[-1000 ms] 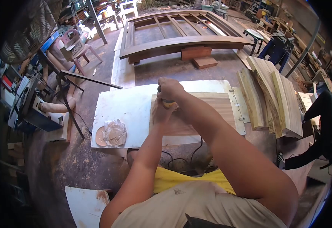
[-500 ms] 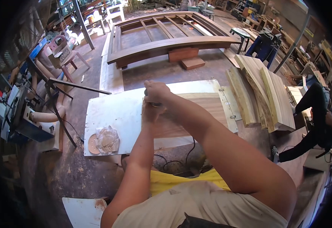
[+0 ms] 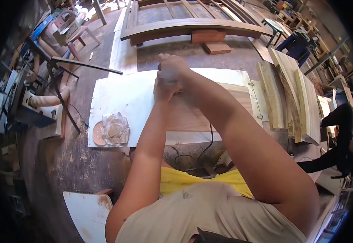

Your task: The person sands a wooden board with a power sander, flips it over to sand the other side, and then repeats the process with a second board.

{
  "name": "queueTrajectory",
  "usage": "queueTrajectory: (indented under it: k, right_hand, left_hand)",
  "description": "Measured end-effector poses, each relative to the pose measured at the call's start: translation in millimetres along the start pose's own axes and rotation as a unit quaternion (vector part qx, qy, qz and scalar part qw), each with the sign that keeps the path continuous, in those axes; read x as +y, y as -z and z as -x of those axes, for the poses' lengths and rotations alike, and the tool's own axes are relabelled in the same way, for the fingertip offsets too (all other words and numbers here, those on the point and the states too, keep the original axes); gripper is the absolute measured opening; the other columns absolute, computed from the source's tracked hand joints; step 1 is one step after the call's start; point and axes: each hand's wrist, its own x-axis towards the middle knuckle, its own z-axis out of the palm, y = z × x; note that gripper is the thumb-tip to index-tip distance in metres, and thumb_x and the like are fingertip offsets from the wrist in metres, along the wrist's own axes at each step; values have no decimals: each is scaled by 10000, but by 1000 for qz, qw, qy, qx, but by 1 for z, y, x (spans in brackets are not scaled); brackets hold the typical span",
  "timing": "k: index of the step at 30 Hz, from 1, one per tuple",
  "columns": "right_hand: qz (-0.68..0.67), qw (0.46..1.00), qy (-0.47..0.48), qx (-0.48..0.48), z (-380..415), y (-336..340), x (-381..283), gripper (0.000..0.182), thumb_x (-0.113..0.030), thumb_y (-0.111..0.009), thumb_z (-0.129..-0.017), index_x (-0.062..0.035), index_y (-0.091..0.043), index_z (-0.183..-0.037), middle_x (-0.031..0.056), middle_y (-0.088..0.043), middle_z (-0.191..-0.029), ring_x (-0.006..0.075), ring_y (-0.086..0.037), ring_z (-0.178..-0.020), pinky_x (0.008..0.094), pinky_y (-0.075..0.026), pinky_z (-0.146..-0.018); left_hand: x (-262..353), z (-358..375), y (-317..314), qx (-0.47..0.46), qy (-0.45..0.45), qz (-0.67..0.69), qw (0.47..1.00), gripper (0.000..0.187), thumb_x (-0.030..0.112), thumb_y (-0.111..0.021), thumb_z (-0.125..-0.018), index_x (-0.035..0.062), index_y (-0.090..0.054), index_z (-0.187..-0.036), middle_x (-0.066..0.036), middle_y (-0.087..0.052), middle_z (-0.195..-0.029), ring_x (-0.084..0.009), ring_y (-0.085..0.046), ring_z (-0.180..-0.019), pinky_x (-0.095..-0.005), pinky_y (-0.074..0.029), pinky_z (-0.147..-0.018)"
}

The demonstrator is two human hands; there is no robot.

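Observation:
Both hands are closed together over a small, dark power tool, apparently a sander, almost entirely covered by the fingers. My right hand is on top and farther out, wrapped round it. Below and nearer to me, my left hand grips the same tool. They are at the left end of a flat wooden board, which lies on a white panel. A black cord runs down over the panel's near edge. At the panel's left, a perforated sanding disc lies beside a crumpled plastic bag.
Ahead stands a large wooden frame with wood blocks beneath it. Thick live-edge planks are stacked at right, near another person's dark-clothed leg. Black metal legs and a ribbed hose are at left.
My view has tilted down, so the frame sits higher in the picture. Both hands, still on the tool, have moved a little away from me across the board's left end.

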Motion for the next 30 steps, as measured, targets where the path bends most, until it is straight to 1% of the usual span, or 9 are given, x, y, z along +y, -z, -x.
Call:
queueTrajectory:
  k: [2, 3, 5, 8, 13, 14, 16, 22, 30]
  right_hand:
    - [4, 1000, 4, 2, -1, -16, -7, 650, -404, -777, -778, -88, -543, -1296, 166, -647, -1266, 345, -631, -1194, 426, -527, -1000]
    - [13, 1000, 12, 15, -8, -7, -3, 654, -407, -777, -778, -89, -542, -1300, 164, -648, -1263, 345, -634, -1189, 425, -531, -994]
    - [6, 1000, 15, 21, -8, -4, -4, 650, -403, -777, -779, -85, -545, -1296, 163, -650, -1262, 343, -635, -1189, 424, -531, -994]
    - [-7, 1000, 21, 13, -8, -4, -6, 645, -396, -780, -778, -76, -550, -1289, 158, -654, -1260, 338, -638, -1184, 423, -531, -994]
    - [-6, 999, 32, -2, -2, 2, -12, 633, -400, -773, -801, -78, -537, -1293, 149, -638, -1274, 340, -625, -1201, 436, -523, -1003]
    - [-12, 999, 30, 4, -1, 2, -12, 668, -385, -800, -756, -75, -555, -1295, 149, -646, -1281, 332, -632, -1192, 411, -528, -999]
    - [-19, 1000, 24, 4, 1, 2, -12, 668, -385, -800, -757, -78, -555, -1297, 148, -642, -1289, 331, -632, -1191, 410, -526, -1002]
    - [-37, 999, 18, -17, 1, 4, -5, 666, -374, -800, -769, -87, -536, -1310, 140, -621, -1302, 335, -604, -1222, 426, -513, -1021]
    - [-45, 999, 17, 11, 8, 1, 14, 605, -352, -779, -764, -79, -566, -1260, 145, -656, -1261, 332, -632, -1190, 414, -522, -1005]
  left_hand:
    - [-12, 4, 0, 51, 66, -67, 994, 725, 395, -898, -650, 92, -634, -1253, -192, -706, -1165, -405, -675, -1082, -491, -529, -946]
    - [5, -10, 1, 48, 44, -59, 996, 725, 395, -898, -650, 92, -634, -1253, -192, -706, -1165, -405, -675, -1082, -491, -529, -946]
    - [25, -5, 18, -14, 69, -35, 997, 894, 436, -921, -621, 110, -545, -1363, -202, -655, -1273, -410, -628, -1177, -498, -500, -1002]
    - [9, 0, 11, 23, 93, -63, 993, 993, 460, -937, -601, 105, -485, -1411, -210, -593, -1367, -412, -577, -1254, -502, -468, -1049]
    - [-1, 2, 10, 36, 99, -71, 992, 995, 438, -953, -590, 78, -502, -1401, -199, -579, -1394, -382, -568, -1279, -484, -462, -1062]
    - [0, 2, 11, 37, 96, -63, 993, 1003, 438, -955, -586, 81, -499, -1406, -190, -579, -1394, -372, -562, -1288, -474, -456, -1072]
    - [10, 2, 14, 27, 108, -53, 992, 1026, 432, -957, -581, 88, -479, -1421, -166, -571, -1403, -346, -549, -1309, -449, -437, -1100]
    - [3, 4, 10, -13, 134, -98, 986, 1135, 438, -961, -574, 85, -370, -1477, -173, -520, -1457, -352, -528, -1334, -447, -429, -1111]
    - [12, 12, -2, -37, 127, -92, 987, 1128, 439, -960, -580, 90, -366, -1472, -179, -518, -1460, -360, -525, -1337, -462, -430, -1104]
